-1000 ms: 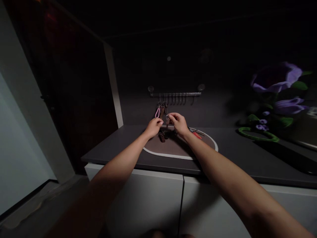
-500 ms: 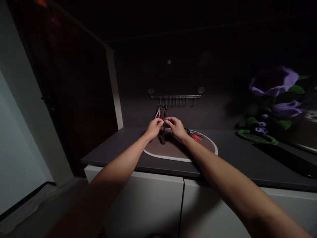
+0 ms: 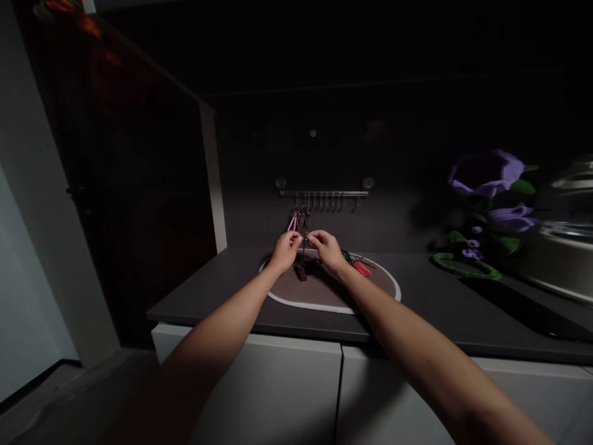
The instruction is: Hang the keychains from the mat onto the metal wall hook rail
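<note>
My left hand (image 3: 285,252) and my right hand (image 3: 327,250) are raised over an oval brown mat (image 3: 324,296) with a white rim. Their fingertips pinch opposite sides of a small metal key ring (image 3: 304,238), with something thin hanging below it. It is too dark to make out all that hangs there. Just under my hands lies a dark brown fob (image 3: 301,272). By my right wrist, a red tag (image 3: 362,268) and a green-and-black item (image 3: 345,254) rest on the mat beside some keys (image 3: 368,262).
A clear hook rail (image 3: 324,193) is fixed to the wall behind my hands, with a pink strap (image 3: 292,222) and other keys hanging at its left. Purple flowers (image 3: 486,173) and a large shiny vessel (image 3: 565,247) stand at right on the grey counter (image 3: 194,290).
My view has tilted up and shifted slightly right, so everything sits lower in it. Both hands stay close together, fingertips still pinching, and the metal ring between them shows more clearly.
</note>
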### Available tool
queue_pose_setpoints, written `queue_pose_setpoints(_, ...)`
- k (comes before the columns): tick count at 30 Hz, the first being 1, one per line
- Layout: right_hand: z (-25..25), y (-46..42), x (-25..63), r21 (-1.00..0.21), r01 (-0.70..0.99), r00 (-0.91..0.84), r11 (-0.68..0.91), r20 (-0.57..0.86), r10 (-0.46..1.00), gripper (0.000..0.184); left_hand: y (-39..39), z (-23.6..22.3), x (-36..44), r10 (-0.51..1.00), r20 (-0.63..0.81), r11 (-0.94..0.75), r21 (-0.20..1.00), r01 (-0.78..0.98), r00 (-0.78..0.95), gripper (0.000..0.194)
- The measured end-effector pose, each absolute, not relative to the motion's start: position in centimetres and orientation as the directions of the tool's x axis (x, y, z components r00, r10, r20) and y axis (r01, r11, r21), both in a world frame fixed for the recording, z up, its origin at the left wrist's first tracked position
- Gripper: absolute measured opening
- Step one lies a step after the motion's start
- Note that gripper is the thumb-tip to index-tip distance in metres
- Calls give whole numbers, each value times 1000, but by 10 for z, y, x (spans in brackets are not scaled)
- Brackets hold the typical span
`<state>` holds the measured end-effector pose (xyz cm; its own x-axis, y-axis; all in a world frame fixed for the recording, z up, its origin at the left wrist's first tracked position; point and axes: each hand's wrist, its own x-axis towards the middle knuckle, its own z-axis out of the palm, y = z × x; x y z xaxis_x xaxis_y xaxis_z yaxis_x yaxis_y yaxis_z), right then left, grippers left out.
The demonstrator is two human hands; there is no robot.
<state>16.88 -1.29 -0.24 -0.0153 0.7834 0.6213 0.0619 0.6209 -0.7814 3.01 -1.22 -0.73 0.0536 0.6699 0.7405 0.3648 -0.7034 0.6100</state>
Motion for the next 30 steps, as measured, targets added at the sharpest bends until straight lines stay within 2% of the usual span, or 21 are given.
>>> queue_pose_setpoints(6,10,-10,168,-843,-91,117,531,520,846,31,-9,-11,24,607,792,-674,467,572,69,19)
queue_pose_setpoints(10,33,-4,170,-860,-143,175,490,466,867,21,-8,-11,22,619,781,-615,416,670,84,25)
queue_pose_setpoints(14,57,6,166,-887,-142,216,439,405,888,8,-6,-12,21,630,771,-580,385,718,96,26)
queue_pose_setpoints(19,75,27,156,-902,-159,276,402,351,895,13,-2,-16,18,635,765,-552,352,756,107,26)
queue_pose_setpoints(30,84,58,143,-922,-169,445,347,243,862,12,3,-16,17,660,746,-498,343,796,92,25)
